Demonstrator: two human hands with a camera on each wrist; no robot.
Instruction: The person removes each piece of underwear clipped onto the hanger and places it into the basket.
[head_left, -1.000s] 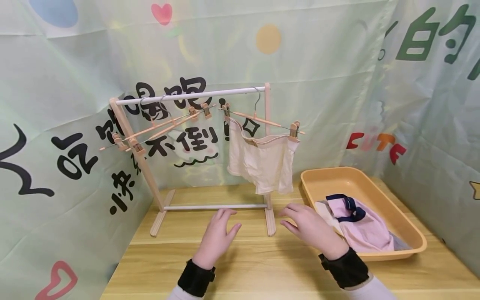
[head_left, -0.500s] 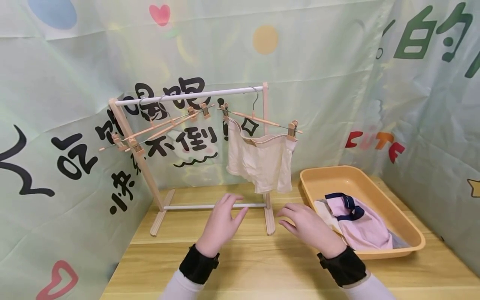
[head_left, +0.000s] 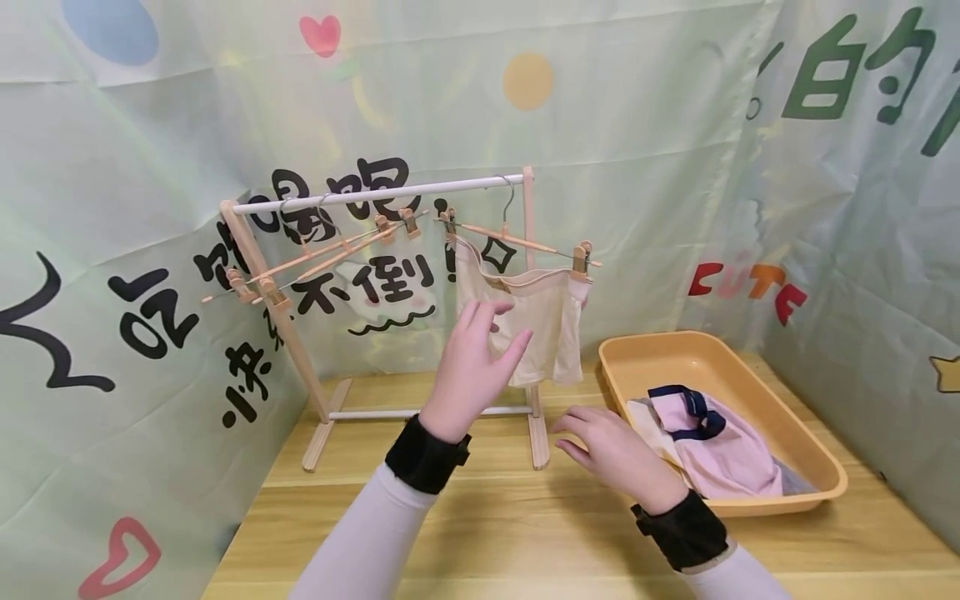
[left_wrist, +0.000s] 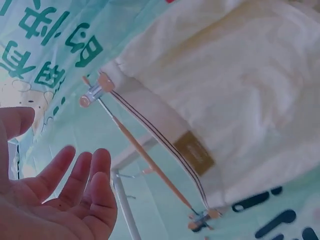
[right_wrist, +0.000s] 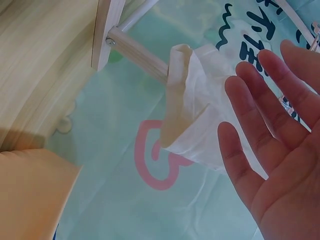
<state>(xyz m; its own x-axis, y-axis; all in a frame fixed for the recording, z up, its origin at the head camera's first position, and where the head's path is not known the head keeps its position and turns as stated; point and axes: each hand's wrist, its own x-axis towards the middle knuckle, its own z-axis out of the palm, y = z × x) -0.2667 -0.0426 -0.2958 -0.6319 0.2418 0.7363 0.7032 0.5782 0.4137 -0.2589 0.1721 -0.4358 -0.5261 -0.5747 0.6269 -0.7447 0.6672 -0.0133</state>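
Cream shorts [head_left: 543, 325] hang by their waistband from two clips of a wooden clip hanger [head_left: 517, 240] at the right end of the rack's bar. In front of the shorts is my left hand [head_left: 472, 367], raised with fingers loosely bent and nothing in them; in the left wrist view the shorts' waistband and brown label [left_wrist: 194, 152] are apart from the fingers. My right hand [head_left: 615, 454] is held low above the table, beside the tub, its fingers relaxed and holding nothing. The right wrist view has the shorts' leg openings [right_wrist: 187, 100] beyond that hand.
Two bare clip hangers [head_left: 322, 254] hang at the left of the wooden rack [head_left: 530, 221]. An orange-yellow tub [head_left: 693, 342] at the right holds a pink garment [head_left: 731, 458] with navy trim and other cloth. Printed curtains stand behind and at both sides.
My left hand has risen from above the table, moving up and slightly right to in front of the shorts. The right hand has barely moved.
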